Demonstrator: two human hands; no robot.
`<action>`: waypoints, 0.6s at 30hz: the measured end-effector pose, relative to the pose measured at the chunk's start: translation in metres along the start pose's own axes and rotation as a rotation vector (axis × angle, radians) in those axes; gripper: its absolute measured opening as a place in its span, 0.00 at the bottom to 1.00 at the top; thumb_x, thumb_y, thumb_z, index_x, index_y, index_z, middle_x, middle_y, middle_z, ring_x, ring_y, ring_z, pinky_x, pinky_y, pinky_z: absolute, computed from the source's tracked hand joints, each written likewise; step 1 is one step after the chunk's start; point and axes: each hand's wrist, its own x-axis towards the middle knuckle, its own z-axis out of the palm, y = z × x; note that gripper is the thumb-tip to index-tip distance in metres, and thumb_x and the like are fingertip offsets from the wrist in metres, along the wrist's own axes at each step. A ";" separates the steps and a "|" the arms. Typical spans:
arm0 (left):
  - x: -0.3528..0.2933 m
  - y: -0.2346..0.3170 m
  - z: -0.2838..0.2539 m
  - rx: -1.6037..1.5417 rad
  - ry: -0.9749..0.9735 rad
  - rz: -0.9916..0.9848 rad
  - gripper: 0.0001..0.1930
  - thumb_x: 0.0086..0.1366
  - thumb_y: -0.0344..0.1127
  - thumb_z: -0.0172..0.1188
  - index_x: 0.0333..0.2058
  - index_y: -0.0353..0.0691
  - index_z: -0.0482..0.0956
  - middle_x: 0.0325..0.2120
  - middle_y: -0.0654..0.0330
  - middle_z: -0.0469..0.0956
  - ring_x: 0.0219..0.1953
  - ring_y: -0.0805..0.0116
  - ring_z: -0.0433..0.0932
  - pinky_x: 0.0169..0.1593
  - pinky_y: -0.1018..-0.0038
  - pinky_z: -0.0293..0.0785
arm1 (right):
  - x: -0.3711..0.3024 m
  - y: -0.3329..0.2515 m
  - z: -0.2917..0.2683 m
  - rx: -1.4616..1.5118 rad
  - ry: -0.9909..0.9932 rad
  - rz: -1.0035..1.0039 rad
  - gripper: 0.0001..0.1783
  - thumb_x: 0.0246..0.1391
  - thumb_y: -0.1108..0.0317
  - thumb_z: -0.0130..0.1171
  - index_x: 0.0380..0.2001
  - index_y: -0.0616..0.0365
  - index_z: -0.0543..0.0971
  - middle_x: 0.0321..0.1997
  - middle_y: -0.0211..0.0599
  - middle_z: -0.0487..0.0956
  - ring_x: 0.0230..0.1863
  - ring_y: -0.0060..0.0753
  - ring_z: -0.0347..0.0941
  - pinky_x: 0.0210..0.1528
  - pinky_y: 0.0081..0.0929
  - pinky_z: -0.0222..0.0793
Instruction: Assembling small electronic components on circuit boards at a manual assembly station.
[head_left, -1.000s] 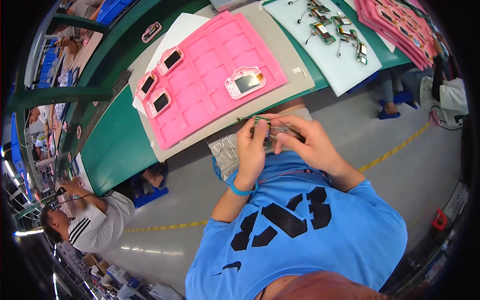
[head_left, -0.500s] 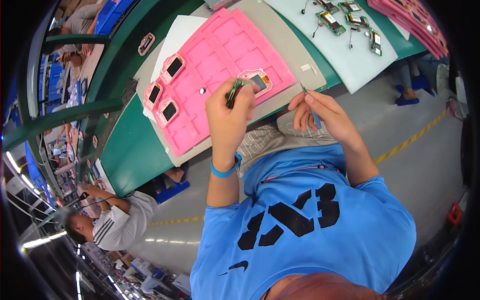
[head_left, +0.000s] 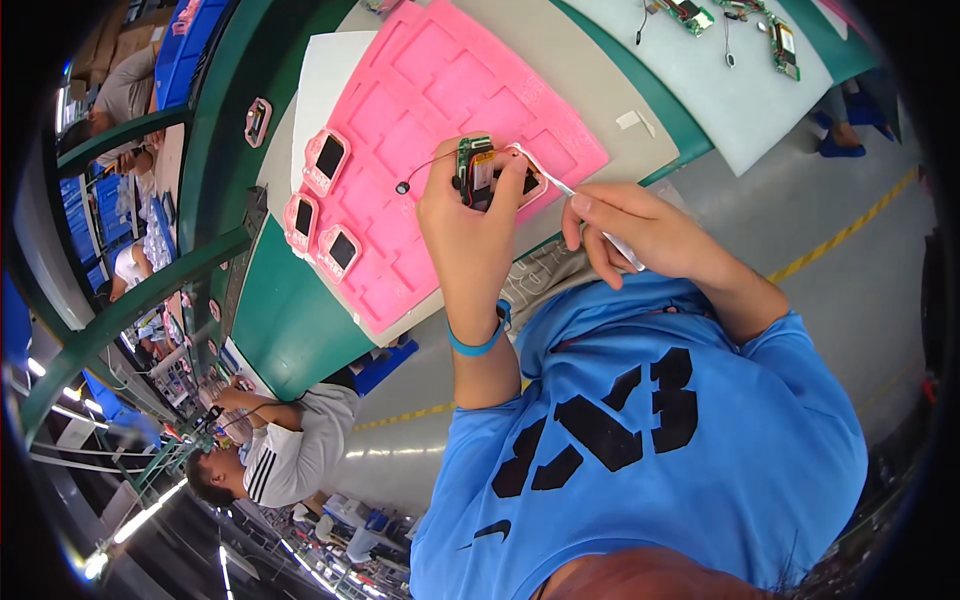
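My left hand [head_left: 458,235] pinches a small green circuit board [head_left: 468,160] with a battery pack on it, over the near right part of a pink tray [head_left: 385,285]. A thin wire runs left from the board to a small round black part [head_left: 402,187]. My right hand [head_left: 655,230] is closed on metal tweezers [head_left: 622,250]. Their tips reach in beside the board, above a pink-rimmed casing [head_left: 541,188] with a dark screen. My left fingers partly cover that casing. Whether the tips touch anything is too small to tell.
Three pink casings with dark screens, one of them nearest [head_left: 341,251], sit in the tray's left side. Several circuit boards [head_left: 784,50] with wires lie on a white foam sheet [head_left: 745,110] at the far right. Another person [head_left: 300,440] sits at the left along the green bench [head_left: 300,345].
My left hand has turned the board so its battery side shows, with the round part now hanging out leftward. The tweezers have moved left from beside the tray to the board and casing.
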 end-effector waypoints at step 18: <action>-0.005 -0.010 -0.005 -0.067 0.025 0.000 0.14 0.65 0.23 0.72 0.48 0.34 0.82 0.36 0.59 0.86 0.30 0.74 0.81 0.34 0.81 0.78 | 0.010 0.002 0.023 0.020 0.103 0.029 0.21 0.83 0.59 0.41 0.35 0.57 0.74 0.15 0.32 0.77 0.11 0.18 0.61 0.15 0.15 0.56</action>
